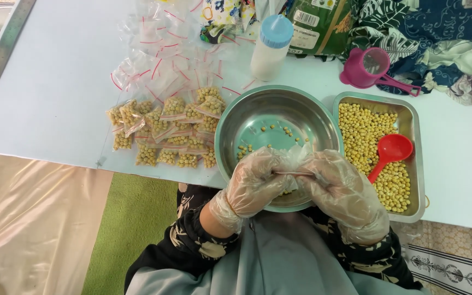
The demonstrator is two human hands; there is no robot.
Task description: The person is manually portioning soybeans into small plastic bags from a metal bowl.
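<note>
My left hand [255,183] and right hand [342,191] pinch a small clear bag [293,164] shut over the steel bowl [236,117]; a loose seal could spill beans.

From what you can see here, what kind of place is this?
Probably a home or small workshop where dried beans are packed by hand. Both gloved hands, left hand and right hand, pinch a small clear bag over a steel bowl; filled bags and a tray of beans flank it.

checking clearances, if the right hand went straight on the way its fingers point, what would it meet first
The right hand points left across the small clear bag, so it would likely meet the left hand first; they already look nearly touching.
</note>
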